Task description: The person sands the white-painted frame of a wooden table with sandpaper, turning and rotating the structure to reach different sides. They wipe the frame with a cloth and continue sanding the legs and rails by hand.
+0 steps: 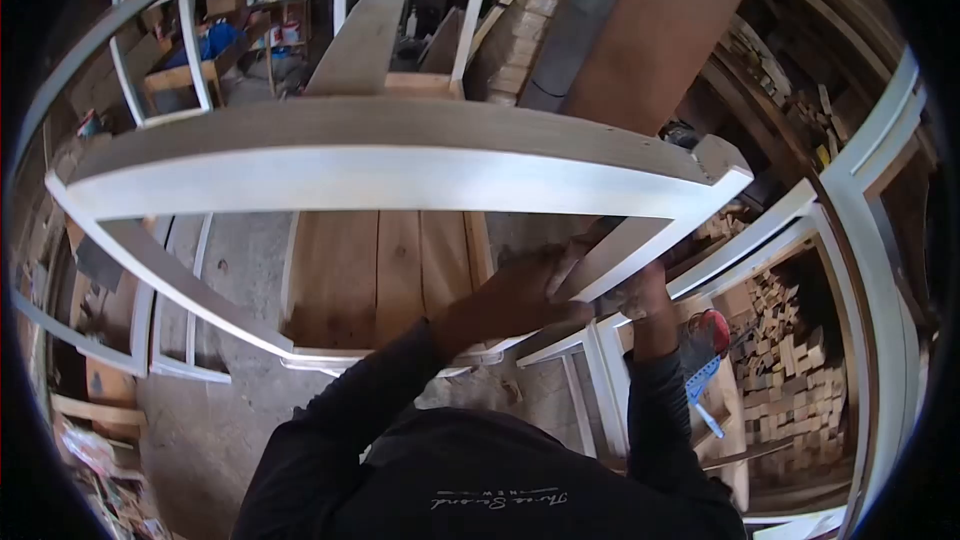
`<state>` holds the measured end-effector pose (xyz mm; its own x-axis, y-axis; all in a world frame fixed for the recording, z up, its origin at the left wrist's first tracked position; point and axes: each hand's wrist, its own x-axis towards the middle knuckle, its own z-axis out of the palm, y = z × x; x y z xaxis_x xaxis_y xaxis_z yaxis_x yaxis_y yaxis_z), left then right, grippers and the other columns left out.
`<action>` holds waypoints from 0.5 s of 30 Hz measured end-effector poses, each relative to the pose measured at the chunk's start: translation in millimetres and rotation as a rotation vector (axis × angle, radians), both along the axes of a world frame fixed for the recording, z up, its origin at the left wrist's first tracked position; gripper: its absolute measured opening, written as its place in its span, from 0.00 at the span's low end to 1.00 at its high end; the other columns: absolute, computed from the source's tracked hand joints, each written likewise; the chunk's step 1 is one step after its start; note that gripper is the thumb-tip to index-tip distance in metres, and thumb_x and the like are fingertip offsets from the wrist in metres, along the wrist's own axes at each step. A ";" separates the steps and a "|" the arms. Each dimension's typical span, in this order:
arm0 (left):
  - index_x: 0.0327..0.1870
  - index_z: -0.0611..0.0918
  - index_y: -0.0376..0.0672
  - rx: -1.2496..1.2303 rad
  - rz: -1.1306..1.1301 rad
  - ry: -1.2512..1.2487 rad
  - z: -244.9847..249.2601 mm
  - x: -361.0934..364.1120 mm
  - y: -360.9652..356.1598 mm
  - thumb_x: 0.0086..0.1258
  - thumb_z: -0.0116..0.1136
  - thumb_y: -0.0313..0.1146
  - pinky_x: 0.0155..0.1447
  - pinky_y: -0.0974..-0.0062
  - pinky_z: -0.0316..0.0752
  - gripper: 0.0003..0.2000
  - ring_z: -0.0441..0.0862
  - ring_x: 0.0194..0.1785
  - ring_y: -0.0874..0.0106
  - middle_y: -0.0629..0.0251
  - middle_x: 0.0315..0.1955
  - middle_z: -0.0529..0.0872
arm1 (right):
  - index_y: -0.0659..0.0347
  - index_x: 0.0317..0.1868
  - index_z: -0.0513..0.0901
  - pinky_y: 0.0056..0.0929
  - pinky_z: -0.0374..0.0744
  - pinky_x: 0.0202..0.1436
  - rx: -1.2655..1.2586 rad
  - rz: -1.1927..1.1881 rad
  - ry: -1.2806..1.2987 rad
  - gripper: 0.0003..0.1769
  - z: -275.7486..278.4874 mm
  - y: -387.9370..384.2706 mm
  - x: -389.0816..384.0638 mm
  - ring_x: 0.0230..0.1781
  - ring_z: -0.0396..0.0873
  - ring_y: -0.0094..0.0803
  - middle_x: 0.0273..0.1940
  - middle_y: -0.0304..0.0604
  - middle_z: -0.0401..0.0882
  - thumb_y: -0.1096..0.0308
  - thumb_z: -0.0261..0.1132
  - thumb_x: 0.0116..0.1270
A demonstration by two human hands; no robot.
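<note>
A large wooden frame [400, 178] with a white-painted face and greyish bare-wood edges stands tilted up in front of my body. My left hand [515, 298] reaches through its opening and grips the inner side of the right-hand rail. On the outer side of that same rail, my right hand [648, 298] is closed against it, with its fingers partly hidden behind the wood. Below and behind the frame lies a brown wooden panel [375, 275] made of several boards.
Stacked small wood offcuts [800, 380] fill the right side. A blue-handled tool [703, 380] and a red round object [708, 332] lie near my right arm. More white frames [180, 300] stand at the left. A tall brown board [665, 30] leans at the back.
</note>
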<state>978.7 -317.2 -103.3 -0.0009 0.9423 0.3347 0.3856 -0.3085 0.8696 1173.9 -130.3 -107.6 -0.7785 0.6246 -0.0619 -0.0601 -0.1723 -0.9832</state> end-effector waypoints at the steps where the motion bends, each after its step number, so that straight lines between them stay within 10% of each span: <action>1: 0.78 0.63 0.42 0.067 0.075 0.082 5.7 9.3 -11.5 0.66 0.71 0.47 0.73 0.58 0.69 0.43 0.74 0.69 0.48 0.43 0.67 0.74 | 0.61 0.58 0.81 0.31 0.84 0.40 0.109 -0.060 -0.017 0.23 -6.6 -2.2 -2.2 0.40 0.85 0.33 0.45 0.46 0.86 0.49 0.57 0.79; 6: 0.51 0.85 0.41 0.009 0.290 0.544 92.0 6.0 -93.0 0.65 0.71 0.49 0.49 0.57 0.80 0.22 0.84 0.44 0.52 0.54 0.39 0.85 | 0.56 0.53 0.82 0.24 0.76 0.34 0.097 -0.216 -0.134 0.21 -57.5 3.6 2.2 0.31 0.78 0.24 0.37 0.38 0.83 0.46 0.55 0.80; 10: 0.38 0.85 0.45 0.877 0.795 1.016 155.7 -15.3 -97.5 0.66 0.68 0.40 0.42 0.64 0.76 0.10 0.81 0.36 0.62 0.61 0.33 0.83 | 0.50 0.57 0.79 0.23 0.74 0.37 -0.153 0.180 -0.086 0.19 -141.4 39.9 18.0 0.35 0.76 0.23 0.38 0.32 0.81 0.46 0.56 0.80; 12: 0.41 0.86 0.42 0.702 0.902 1.251 183.9 -31.0 -80.9 0.69 0.66 0.46 0.47 0.63 0.78 0.15 0.84 0.37 0.60 0.57 0.34 0.85 | 0.50 0.61 0.78 0.31 0.77 0.49 0.209 0.150 0.003 0.21 -198.9 84.6 28.9 0.45 0.79 0.28 0.47 0.35 0.81 0.47 0.58 0.79; 15: 0.44 0.86 0.40 -0.098 0.935 1.143 210.8 1.9 -77.4 0.75 0.60 0.53 0.49 0.63 0.80 0.21 0.86 0.36 0.61 0.55 0.33 0.88 | 0.61 0.67 0.75 0.40 0.78 0.63 0.828 0.003 -0.042 0.24 -66.1 104.8 22.7 0.56 0.79 0.36 0.56 0.39 0.81 0.54 0.58 0.80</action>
<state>980.6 -394.6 107.5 -0.3920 0.7670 0.5080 0.8808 0.4724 -0.0334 1196.6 -25.5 -173.7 -0.7874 0.4788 0.3882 -0.0211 0.6084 -0.7934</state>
